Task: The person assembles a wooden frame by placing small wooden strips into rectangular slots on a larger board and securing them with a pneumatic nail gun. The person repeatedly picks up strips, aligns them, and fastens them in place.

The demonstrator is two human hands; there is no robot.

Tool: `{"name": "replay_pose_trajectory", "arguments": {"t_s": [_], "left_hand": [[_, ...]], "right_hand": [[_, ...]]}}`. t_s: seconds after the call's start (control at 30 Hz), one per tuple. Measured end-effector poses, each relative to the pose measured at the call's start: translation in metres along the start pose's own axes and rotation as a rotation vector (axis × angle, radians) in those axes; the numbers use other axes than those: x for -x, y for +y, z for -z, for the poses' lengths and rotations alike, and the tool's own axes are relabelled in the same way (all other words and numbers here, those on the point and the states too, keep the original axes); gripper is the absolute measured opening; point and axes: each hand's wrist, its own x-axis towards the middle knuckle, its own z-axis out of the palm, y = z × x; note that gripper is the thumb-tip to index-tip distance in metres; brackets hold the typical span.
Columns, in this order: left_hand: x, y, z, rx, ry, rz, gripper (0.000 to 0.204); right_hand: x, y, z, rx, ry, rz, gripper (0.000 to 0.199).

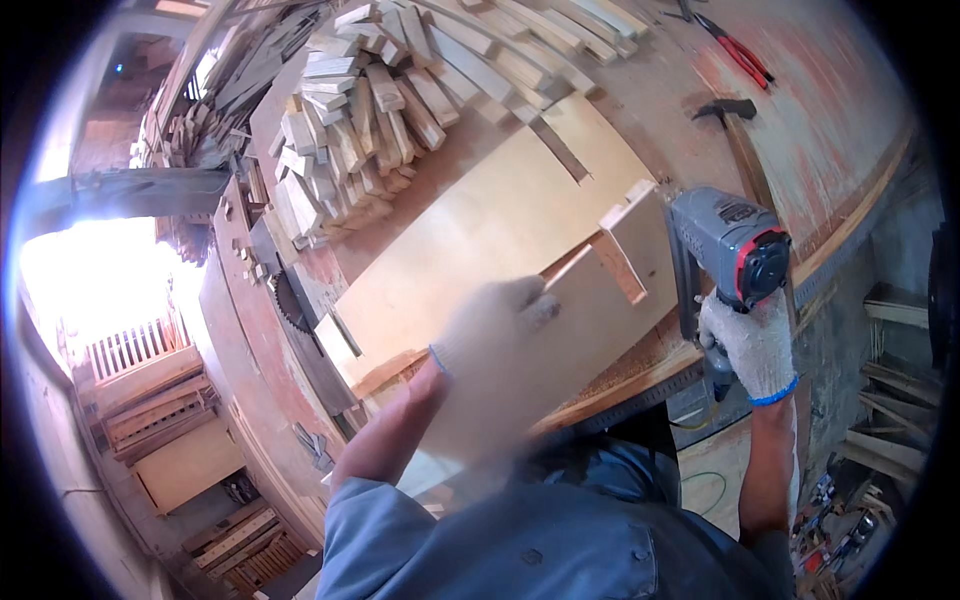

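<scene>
My left hand (495, 318), in a pale work glove, closes over the upper edge of a thin plywood panel (575, 355) tilted in front of me. My gloved right hand (752, 345) is wrapped round the handle of a grey and black nail gun (728, 235), whose nose and magazine stand by the panel's right end. Behind the near panel, a pale plywood sheet (470, 215) with cut slots lies on the bench. A narrow wood strip (628, 207) stands at the right end, near the nail gun. The near panel's lower part is blurred.
Cut wood strips (365, 125) are heaped at the back of the bench. A hammer (740, 140) and red-handled pliers (738, 55) lie at the back right. A circular saw blade (290, 305) rises at the left. Wooden racks (895, 385) stand at the right.
</scene>
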Motion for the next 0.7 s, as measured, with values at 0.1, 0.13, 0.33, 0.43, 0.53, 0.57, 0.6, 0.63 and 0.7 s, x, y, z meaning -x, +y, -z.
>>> {"name": "replay_pose_trajectory", "arguments": {"t_s": [0.1,0.13,0.33,0.43,0.53,0.57,0.6,0.63,0.7], "left_hand": [[0.008,0.005,0.004,0.159,0.023,0.095,0.032],[0.009,0.023,0.018,0.210,-0.002,0.122,0.034],[-0.013,-0.025,0.000,0.146,0.012,0.141,0.034],[-0.026,-0.022,0.001,0.020,-0.014,0.230,0.034],[-0.033,-0.078,-0.014,0.091,0.226,0.103,0.035],[-0.035,-0.087,-0.008,0.089,0.348,0.095,0.035],[-0.036,-0.096,-0.004,0.088,0.469,0.088,0.035],[-0.043,-0.099,0.016,0.028,0.595,0.144,0.035],[-0.056,-0.117,0.061,-0.377,0.958,0.004,0.038]], "right_hand": [[-0.008,0.029,0.003,0.269,-0.113,0.161,0.012],[-0.009,0.041,0.004,0.351,-0.119,0.213,0.013],[-0.006,0.027,-0.010,0.039,-0.166,-0.234,0.020],[-0.013,0.031,-0.012,0.057,-0.127,-0.100,0.022],[-0.021,0.036,-0.014,0.117,-0.149,-0.043,0.020],[-0.022,0.039,-0.016,0.142,-0.150,-0.025,0.019],[-0.020,0.038,-0.018,0.087,-0.150,-0.091,0.018],[-0.017,0.036,-0.021,0.033,-0.138,-0.157,0.017],[-0.010,0.046,-0.024,0.015,-0.111,-0.207,0.016]]}}
